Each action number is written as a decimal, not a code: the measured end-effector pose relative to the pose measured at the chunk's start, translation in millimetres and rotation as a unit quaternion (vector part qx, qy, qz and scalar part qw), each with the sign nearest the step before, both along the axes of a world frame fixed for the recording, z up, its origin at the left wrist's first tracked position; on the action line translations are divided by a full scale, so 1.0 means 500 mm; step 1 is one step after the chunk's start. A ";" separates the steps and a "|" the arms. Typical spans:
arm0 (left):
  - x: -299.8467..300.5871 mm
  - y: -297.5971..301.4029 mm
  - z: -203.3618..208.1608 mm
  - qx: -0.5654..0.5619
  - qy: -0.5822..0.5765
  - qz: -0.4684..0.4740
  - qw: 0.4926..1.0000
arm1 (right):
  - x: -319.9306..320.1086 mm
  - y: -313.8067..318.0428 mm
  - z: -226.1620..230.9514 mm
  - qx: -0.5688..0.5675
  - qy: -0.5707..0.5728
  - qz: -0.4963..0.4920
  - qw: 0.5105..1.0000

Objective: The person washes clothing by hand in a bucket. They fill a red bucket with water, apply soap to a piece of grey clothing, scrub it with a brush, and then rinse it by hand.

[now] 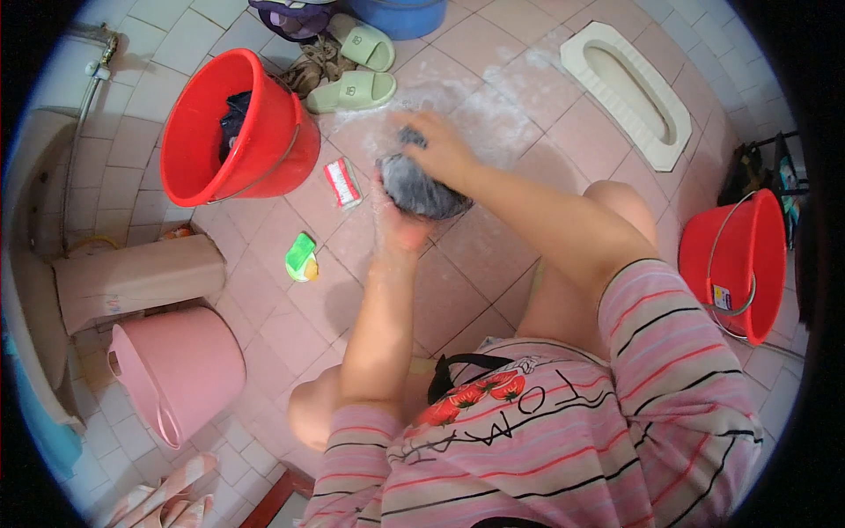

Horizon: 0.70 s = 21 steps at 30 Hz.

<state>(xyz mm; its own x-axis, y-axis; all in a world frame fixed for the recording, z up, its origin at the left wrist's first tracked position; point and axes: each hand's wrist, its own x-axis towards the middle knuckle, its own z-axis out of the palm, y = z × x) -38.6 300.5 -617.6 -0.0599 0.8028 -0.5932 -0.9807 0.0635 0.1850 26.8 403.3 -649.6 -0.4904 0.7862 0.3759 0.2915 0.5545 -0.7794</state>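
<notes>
A dark grey soapy cloth (422, 190) is bunched up between my two hands above the pink tiled floor; its kind of garment cannot be made out. My left hand (401, 225) grips it from the near left side, wet with suds. From the far right, my right hand (440, 151) closes over the upper part, with a bit of cloth by its fingers. Left of the cloth lies a red and white packet (342, 184). Nearer to me is a green and white wrapper (301, 255) with a yellowish piece at its end.
A red bucket (290, 150) with dark clothing stands at left. Beyond are light green slippers (365, 92) and a blue basin (400, 16). White suds (502, 119) spread near a squat toilet (625, 92). A pink tub (189, 370) and another red bucket (748, 264) flank me.
</notes>
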 end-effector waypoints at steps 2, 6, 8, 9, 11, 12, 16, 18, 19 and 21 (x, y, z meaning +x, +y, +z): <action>-0.039 -0.048 -0.026 0.070 0.026 -0.027 0.997 | -0.021 -0.098 0.048 -0.121 -0.057 0.202 0.970; -0.206 -0.109 -0.195 0.312 -0.043 -0.115 0.942 | -0.034 -0.263 0.118 0.049 -0.039 0.310 0.949; -0.100 -0.076 -0.183 0.208 -0.114 -0.015 0.971 | -0.015 -0.184 0.068 0.043 -0.130 0.229 0.964; 0.000 -0.010 -0.092 0.055 -0.103 0.012 0.993 | 0.001 -0.096 0.034 -0.102 -0.158 0.068 0.980; 0.018 0.006 -0.020 0.036 -0.015 -0.006 0.999 | 0.003 -0.045 0.066 -0.205 -0.161 -0.047 0.964; -0.001 -0.001 -0.012 0.021 -0.010 -0.009 1.000 | -0.006 -0.053 0.071 -0.141 -0.127 -0.024 0.982; -0.115 -0.044 -0.066 0.095 -0.020 -0.058 0.994 | -0.019 -0.204 0.116 0.016 -0.053 0.169 0.984; -0.129 -0.052 -0.073 0.122 -0.021 -0.064 0.990 | -0.019 -0.241 0.096 0.083 -0.031 0.227 0.970; -0.097 -0.037 -0.070 0.094 -0.019 -0.047 0.994 | -0.006 -0.230 0.082 0.118 -0.074 0.210 0.968; -0.043 -0.011 -0.044 0.027 0.014 0.002 1.000 | -0.035 -0.116 0.075 -0.041 -0.114 0.086 0.989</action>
<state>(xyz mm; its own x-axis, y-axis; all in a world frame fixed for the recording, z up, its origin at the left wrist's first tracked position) -60.4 295.2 -639.5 -0.0792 0.8334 -0.5469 -0.9755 0.0483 0.2149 9.3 345.1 -612.2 -0.6841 0.7074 0.1778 0.3725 0.5484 -0.7487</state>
